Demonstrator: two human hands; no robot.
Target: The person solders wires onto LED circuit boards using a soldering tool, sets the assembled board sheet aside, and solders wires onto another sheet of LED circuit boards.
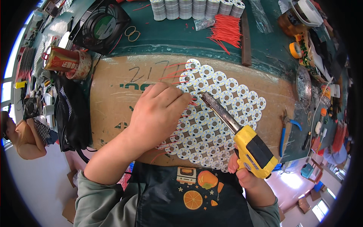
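Observation:
My right hand [245,174] is wrapped round the handle of a yellow and black soldering gun [257,151]. Its dark tip reaches up and left to a sheet of round white LED boards [211,123], each with a hole in the middle. My left hand [160,109] lies over the sheet's left edge with its fingers pinched close to the tip. Short red wire [193,102] shows at those fingertips, which are partly hidden. Other red wires [176,70] stick out leftward from boards along that edge. Brown cardboard [109,94] lies under the sheet.
Stacks of round boards [185,9] and a bundle of cut red wires [227,30] stand at the back. A black fan [100,26] and a can [64,58] in a cup are at left. Blue-handled pliers [283,136] lie at right. Another person [28,138] sits far left.

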